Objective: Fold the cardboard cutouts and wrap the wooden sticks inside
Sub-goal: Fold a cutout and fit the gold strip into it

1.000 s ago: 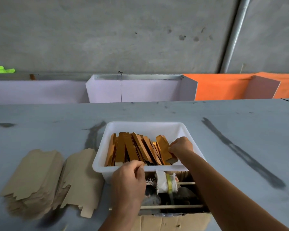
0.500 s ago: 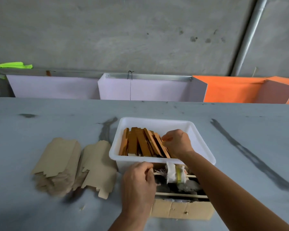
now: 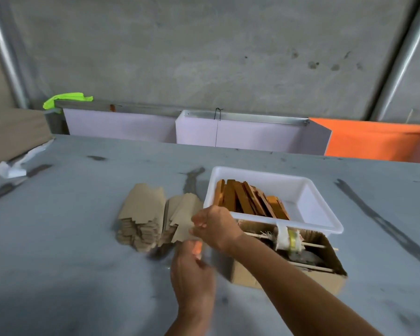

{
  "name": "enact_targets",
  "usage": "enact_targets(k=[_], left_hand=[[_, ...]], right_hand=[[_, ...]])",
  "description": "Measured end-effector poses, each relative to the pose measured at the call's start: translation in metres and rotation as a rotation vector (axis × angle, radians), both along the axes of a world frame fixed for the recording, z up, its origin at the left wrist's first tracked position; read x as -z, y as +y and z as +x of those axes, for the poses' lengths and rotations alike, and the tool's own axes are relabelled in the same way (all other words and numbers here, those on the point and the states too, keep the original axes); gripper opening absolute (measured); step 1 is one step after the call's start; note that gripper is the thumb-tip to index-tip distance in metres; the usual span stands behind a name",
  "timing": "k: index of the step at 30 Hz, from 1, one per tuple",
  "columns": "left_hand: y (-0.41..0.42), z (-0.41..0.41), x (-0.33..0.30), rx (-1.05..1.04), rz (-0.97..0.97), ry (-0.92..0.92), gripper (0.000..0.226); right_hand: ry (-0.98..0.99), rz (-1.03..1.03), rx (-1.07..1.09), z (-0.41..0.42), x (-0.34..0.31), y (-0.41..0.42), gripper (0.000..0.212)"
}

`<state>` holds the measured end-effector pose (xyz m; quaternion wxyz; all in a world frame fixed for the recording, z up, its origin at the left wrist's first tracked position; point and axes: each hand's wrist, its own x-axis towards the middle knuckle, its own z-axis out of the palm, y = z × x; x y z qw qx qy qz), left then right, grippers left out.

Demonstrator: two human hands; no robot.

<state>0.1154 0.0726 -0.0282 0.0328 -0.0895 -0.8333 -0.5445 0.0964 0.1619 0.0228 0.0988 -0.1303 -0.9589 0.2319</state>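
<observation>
The flat brown cardboard cutouts [image 3: 143,209] lie in two overlapping stacks on the grey tabletop [image 3: 70,263], just left of the white plastic tray [image 3: 325,214] that holds the orange-brown wooden sticks [image 3: 247,202]. The stacks' long axes run from near to far, their notched ends toward you. Your right hand [image 3: 215,230] has crossed over to the near right corner of the right-hand stack, its fingers curled and seemingly pinching the edge of the top cutout there. Your left hand [image 3: 192,277] sits just nearer, below it, fingers curled; something orange shows blurred at its fingertips, likely a stick, though motion blur keeps you from being sure what it grips. So the cutout lies directly ahead and a touch left of both hands, with the right hand the nearer one. Just near of the tray, touching it, stands an open brown cardboard box [image 3: 289,270] with thin skewers and a wrapped roll inside.
</observation>
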Motion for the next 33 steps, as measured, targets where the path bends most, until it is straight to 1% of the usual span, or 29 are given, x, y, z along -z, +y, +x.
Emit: enact_targets(k=[2, 3, 5, 8, 10, 13, 16, 19, 20, 23, 25, 26, 27, 28, 29, 31, 32, 33], left_hand=[[-0.014, -0.008, 0.003, -0.053, 0.045, -0.021, 0.027], [-0.019, -0.012, 0.005, -0.072, 0.054, -0.025, 0.029], [-0.028, -0.018, 0.008, -0.099, 0.042, -0.041, 0.032], [-0.035, -0.024, 0.012, -0.117, 0.016, -0.037, 0.033], [-0.038, -0.025, 0.015, -0.116, 0.024, -0.038, 0.031], [-0.038, -0.027, 0.02, -0.114, 0.033, -0.049, 0.029], [-0.036, -0.027, 0.021, -0.098, 0.033, -0.069, 0.029], [-0.036, -0.026, 0.023, -0.085, 0.039, -0.054, 0.025], [-0.036, -0.027, 0.023, -0.084, 0.05, -0.051, 0.024], [-0.037, -0.029, 0.018, -0.068, 0.094, -0.047, 0.02], [-0.036, -0.029, 0.012, -0.04, 0.143, -0.024, 0.019], [-0.036, -0.029, 0.007, -0.03, 0.16, 0.004, 0.021], [-0.036, -0.03, 0.003, -0.024, 0.162, 0.046, 0.027], [-0.035, -0.031, -0.002, -0.016, 0.158, 0.09, 0.037], [-0.035, -0.032, -0.007, -0.001, 0.16, 0.122, 0.049], [-0.034, -0.033, -0.018, 0.059, 0.178, 0.107, 0.069], [-0.033, -0.032, -0.023, 0.104, 0.194, 0.061, 0.073], [-0.032, -0.03, -0.027, 0.162, 0.225, -0.003, 0.072]], right_hand=[[-0.088, 0.031, 0.063, -0.007, 0.015, -0.007, 0.032], [-0.111, 0.041, 0.089, -0.01, 0.023, -0.011, 0.033], [-0.122, 0.122, 0.112, -0.014, 0.04, -0.02, 0.029], [-0.134, 0.348, 0.122, -0.016, 0.056, -0.032, 0.026], [-0.122, 0.429, 0.121, -0.015, 0.059, -0.034, 0.023], [-0.086, 0.481, 0.084, -0.01, 0.057, -0.034, 0.019], [-0.095, 0.513, 0.059, -0.005, 0.056, -0.035, 0.018], [-0.097, 0.493, 0.073, -0.001, 0.051, -0.04, 0.017], [-0.061, 0.488, 0.095, 0.0, 0.046, -0.042, 0.017], [0.129, 0.542, 0.227, 0.01, 0.017, -0.045, 0.019], [0.334, 0.565, 0.269, 0.019, 0.001, -0.042, 0.019], [0.47, 0.536, 0.29, 0.027, -0.006, -0.039, 0.017], [0.57, 0.416, 0.303, 0.036, -0.009, -0.035, 0.013], [0.616, 0.258, 0.331, 0.046, -0.015, -0.031, 0.013], [0.589, 0.067, 0.369, 0.055, -0.016, -0.026, 0.018], [0.487, -0.383, 0.412, 0.078, -0.017, -0.013, 0.022], [0.441, -0.612, 0.422, 0.09, -0.016, -0.008, 0.021], [0.401, -0.794, 0.44, 0.101, -0.016, -0.005, 0.016]])
